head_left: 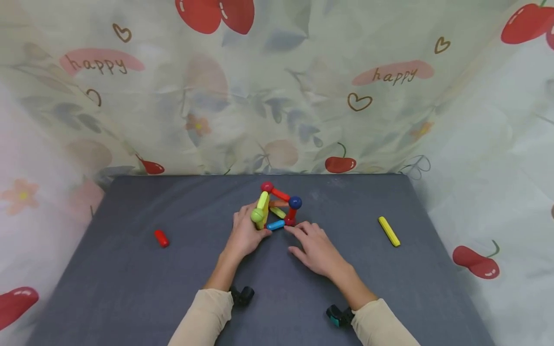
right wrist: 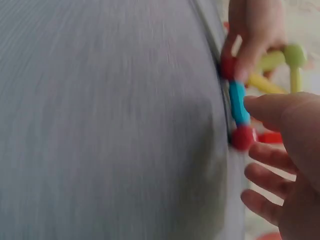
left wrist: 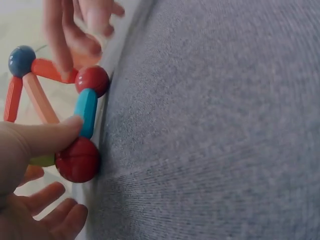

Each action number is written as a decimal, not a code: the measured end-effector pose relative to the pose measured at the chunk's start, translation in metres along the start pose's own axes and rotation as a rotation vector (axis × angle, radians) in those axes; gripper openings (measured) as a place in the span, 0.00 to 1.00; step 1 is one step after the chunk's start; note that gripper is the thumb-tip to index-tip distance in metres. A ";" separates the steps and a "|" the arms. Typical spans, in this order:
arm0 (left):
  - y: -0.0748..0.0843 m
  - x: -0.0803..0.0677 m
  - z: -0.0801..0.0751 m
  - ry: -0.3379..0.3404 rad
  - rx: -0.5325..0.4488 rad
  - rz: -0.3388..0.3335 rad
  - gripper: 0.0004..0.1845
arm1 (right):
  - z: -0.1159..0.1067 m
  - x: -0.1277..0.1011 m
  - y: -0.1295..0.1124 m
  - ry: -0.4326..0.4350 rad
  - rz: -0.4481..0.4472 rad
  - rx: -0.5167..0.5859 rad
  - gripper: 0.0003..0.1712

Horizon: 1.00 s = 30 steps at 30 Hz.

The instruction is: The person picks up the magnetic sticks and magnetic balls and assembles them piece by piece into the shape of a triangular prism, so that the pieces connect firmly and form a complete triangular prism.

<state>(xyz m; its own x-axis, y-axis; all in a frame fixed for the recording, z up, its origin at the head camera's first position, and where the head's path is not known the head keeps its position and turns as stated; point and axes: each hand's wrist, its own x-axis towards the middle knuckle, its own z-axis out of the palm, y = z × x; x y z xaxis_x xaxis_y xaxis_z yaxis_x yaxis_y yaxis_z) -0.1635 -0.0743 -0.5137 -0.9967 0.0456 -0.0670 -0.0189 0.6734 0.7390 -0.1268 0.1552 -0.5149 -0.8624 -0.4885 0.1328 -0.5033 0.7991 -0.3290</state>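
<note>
A small frame of coloured sticks and balls [head_left: 277, 206] stands mid-table on the grey cloth [head_left: 173, 278]. It has a green ball [head_left: 257, 215], a yellow-green stick, a dark blue ball [head_left: 295, 202], red balls and a blue stick [head_left: 275, 224] lying along the near edge. My left hand [head_left: 259, 227] holds the frame's left corner. In the left wrist view its thumb [left wrist: 50, 137] presses the blue stick [left wrist: 86, 112] beside a red ball [left wrist: 77, 160]. My right hand [head_left: 298, 235] lies flat, its fingertips touching the near right red ball [head_left: 289, 221]; its thumb [right wrist: 280, 107] sits by the blue stick [right wrist: 238, 102].
A short red stick [head_left: 161, 238] lies alone to the left, and a long yellow stick [head_left: 389, 231] to the right. A cloth printed with fruit and hearts [head_left: 277, 96] closes off the back and both sides of the table.
</note>
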 end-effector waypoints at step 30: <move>-0.016 -0.007 -0.002 0.086 -0.136 -0.045 0.35 | -0.056 -0.088 0.163 0.167 0.624 -0.143 0.24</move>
<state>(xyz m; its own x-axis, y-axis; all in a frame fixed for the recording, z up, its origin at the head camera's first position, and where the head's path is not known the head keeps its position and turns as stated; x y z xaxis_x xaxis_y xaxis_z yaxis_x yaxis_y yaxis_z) -0.1563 -0.0867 -0.5237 -0.9976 -0.0494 -0.0493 -0.0687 0.5674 0.8206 -0.1358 0.3479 -0.5279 -0.9855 0.1335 0.1047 0.1017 0.9588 -0.2652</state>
